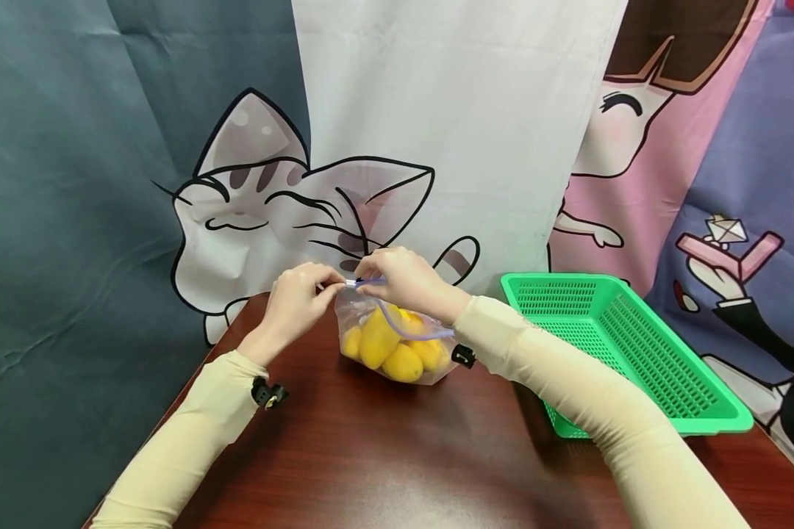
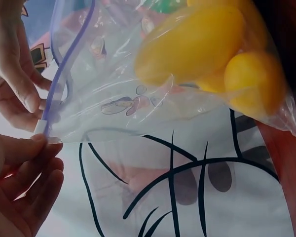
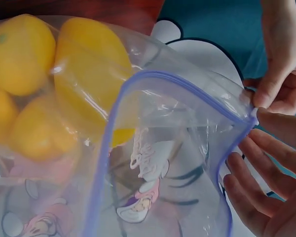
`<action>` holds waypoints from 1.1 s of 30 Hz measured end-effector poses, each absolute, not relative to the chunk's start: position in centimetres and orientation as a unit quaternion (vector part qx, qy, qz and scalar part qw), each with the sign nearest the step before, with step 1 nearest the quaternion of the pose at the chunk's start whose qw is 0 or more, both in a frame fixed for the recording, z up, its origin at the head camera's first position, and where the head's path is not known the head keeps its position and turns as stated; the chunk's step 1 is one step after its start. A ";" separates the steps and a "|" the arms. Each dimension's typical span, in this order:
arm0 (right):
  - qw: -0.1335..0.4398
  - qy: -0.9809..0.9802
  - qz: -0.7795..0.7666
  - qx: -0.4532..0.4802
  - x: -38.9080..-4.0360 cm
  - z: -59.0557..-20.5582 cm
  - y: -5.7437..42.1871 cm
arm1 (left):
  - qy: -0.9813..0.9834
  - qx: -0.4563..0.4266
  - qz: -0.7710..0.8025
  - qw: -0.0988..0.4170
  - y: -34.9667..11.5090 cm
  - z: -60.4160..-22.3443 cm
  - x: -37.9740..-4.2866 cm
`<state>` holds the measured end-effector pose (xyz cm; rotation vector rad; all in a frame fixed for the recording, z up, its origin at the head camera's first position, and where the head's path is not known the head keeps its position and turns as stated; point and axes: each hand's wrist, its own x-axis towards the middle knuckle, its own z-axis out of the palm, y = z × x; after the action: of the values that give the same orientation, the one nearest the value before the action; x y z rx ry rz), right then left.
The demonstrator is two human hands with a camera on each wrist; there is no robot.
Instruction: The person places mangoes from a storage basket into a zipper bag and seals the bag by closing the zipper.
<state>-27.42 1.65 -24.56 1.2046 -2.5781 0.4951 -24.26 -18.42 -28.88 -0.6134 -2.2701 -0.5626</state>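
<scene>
A clear zip bag [image 2: 118, 94] with a purple zip strip [image 3: 163, 76] stands on the table, its mouth gaping along part of the strip. Inside are several yellow fruits, among them a lemon-like one [image 1: 403, 364] and a longer, mango-like one [image 3: 91, 74]. My left hand [image 1: 301, 294] pinches the bag's top corner beside the white slider [image 2: 40, 127]. Close by, my right hand [image 1: 406, 279] holds the strip near that same corner, thumb at the zip and the other fingers spread behind the film. In the head view it partly covers the strip.
A green plastic basket [image 1: 714, 422] stands to the right on the dark reddish-brown table [image 1: 370, 455], beside my right forearm. Behind the table hangs a cloth backdrop [image 1: 463, 110] with cartoon figures, close to the bag.
</scene>
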 end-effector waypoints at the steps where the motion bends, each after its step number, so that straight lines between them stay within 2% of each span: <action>1: 0.132 -0.885 0.166 0.415 -27.3 -24.7 1.6 | -0.878 -0.238 -0.217 0.354 -18.3 -28.9 -24.1; 11: 0.187 -0.867 0.172 0.430 -26.8 -25.8 1.6 | -0.874 -0.248 -0.212 0.360 -17.7 -29.1 -23.6; 33: 0.211 -0.865 0.177 0.420 -26.5 -26.4 2.2 | -0.867 -0.261 -0.224 0.360 -17.1 -29.3 -23.6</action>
<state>-26.54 2.24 -26.35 1.1682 -2.4031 0.4914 -23.55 -17.07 -29.30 -0.6727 -2.2355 -0.5768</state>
